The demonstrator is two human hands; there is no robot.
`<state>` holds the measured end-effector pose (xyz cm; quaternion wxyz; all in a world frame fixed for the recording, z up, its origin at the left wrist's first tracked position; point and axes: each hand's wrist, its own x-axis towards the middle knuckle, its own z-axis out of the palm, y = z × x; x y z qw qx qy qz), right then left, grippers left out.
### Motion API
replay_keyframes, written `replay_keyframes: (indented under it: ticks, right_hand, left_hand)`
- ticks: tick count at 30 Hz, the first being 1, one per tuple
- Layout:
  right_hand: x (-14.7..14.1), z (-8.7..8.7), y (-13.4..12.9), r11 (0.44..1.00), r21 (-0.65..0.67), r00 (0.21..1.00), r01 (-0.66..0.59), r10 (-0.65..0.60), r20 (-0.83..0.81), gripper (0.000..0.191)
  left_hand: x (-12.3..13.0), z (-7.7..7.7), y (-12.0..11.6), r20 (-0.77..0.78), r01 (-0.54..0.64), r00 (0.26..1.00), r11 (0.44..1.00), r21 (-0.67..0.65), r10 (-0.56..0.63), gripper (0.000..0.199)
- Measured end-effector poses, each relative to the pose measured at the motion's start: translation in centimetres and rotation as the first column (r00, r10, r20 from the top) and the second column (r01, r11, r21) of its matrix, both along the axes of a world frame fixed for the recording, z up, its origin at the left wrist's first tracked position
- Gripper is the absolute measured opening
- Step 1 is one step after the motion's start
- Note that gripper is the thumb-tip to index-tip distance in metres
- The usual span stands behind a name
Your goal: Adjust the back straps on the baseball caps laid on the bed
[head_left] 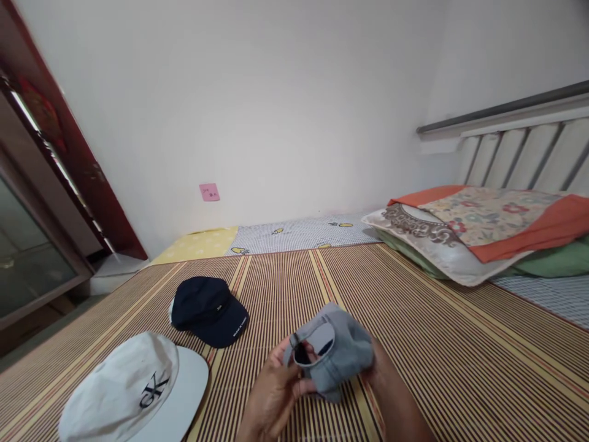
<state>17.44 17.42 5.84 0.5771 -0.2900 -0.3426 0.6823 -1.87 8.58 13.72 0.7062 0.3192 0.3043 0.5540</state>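
Their left hand (277, 383) and right hand (378, 363) grip a grey-blue baseball cap (348, 353); at its ten o'clock, a navy baseball cap (207, 310).

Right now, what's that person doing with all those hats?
A person has a gray-blue cap between their hands, over a striped mat. The left hand holds it near the back opening; the right hand is at its other side, fingers hidden. A dark blue cap and a white cap lie to the left, untouched.
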Motion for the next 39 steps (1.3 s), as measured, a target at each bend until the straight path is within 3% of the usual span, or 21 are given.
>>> replay_keyframes:
  ticks: [5,7,11,14,16,18,21,23,25,31,39]
  right_hand:
    - [0.5,0.7,0.6,0.992,-0.105,0.991,-0.063,0.05,-0.122,0.053]
    - [0.7,0.6,1.0,0.994,-0.104,0.992,-0.014,0.001,-0.124,0.057]
    - [1.0,1.1,0.9,0.978,-0.103,0.983,0.18,-0.175,0.06,0.049]
    - [1.3,3.2,-0.3,0.963,0.002,0.951,0.27,-0.267,0.157,0.044]
    - [1.5,5.6,-1.7,0.935,0.194,0.898,0.296,-0.342,0.278,0.039]
    - [1.5,8.4,-3.5,0.915,0.35,0.85,0.2,-0.339,0.404,0.033]
    - [1.2,11.6,-6.2,0.875,0.473,0.811,-0.1,-0.204,0.549,0.027]
    - [0.7,12.8,-7.3,0.813,0.511,0.769,-0.28,-0.129,0.626,0.025]
    - [0.1,13.2,-7.9,0.771,0.522,0.747,-0.365,-0.092,0.658,0.027]
    - [-1.3,13.1,-7.9,0.772,0.491,0.712,-0.404,-0.072,0.698,0.033]
    - [-1.4,13.0,-8.0,0.798,0.496,0.696,-0.341,-0.14,0.704,0.018]
  left_hand:
    - [-0.6,-1.0,0.5,0.056,-0.095,0.994,0.995,-0.007,0.096,0.032]
    - [-0.8,-1.1,0.5,0.067,-0.115,0.991,0.993,0.006,0.114,0.033]
    - [-0.9,-1.3,0.4,0.057,-0.143,0.988,0.989,0.031,0.141,0.031]
    - [-0.9,-1.2,0.3,-0.021,-0.111,0.993,0.99,0.082,0.113,0.028]
    - [-1.0,-0.9,0.1,-0.059,-0.092,0.993,0.991,0.099,0.098,0.027]
    - [-1.2,-0.5,-0.1,-0.069,-0.081,0.994,0.991,0.109,0.089,0.029]
    - [-1.5,0.0,-0.5,-0.092,-0.047,0.994,0.988,0.145,0.061,0.035]
    - [-1.5,0.2,-0.7,-0.122,-0.029,0.991,0.987,0.161,0.049,0.038]
    - [-1.5,0.3,-0.7,-0.149,-0.021,0.988,0.985,0.173,0.047,0.039]
    - [-1.1,0.3,-0.9,-0.149,-0.005,0.988,0.982,0.188,0.033,0.037]
    - [-1.0,0.9,-1.2,-0.14,0.008,0.99,0.979,0.203,0.021,0.034]
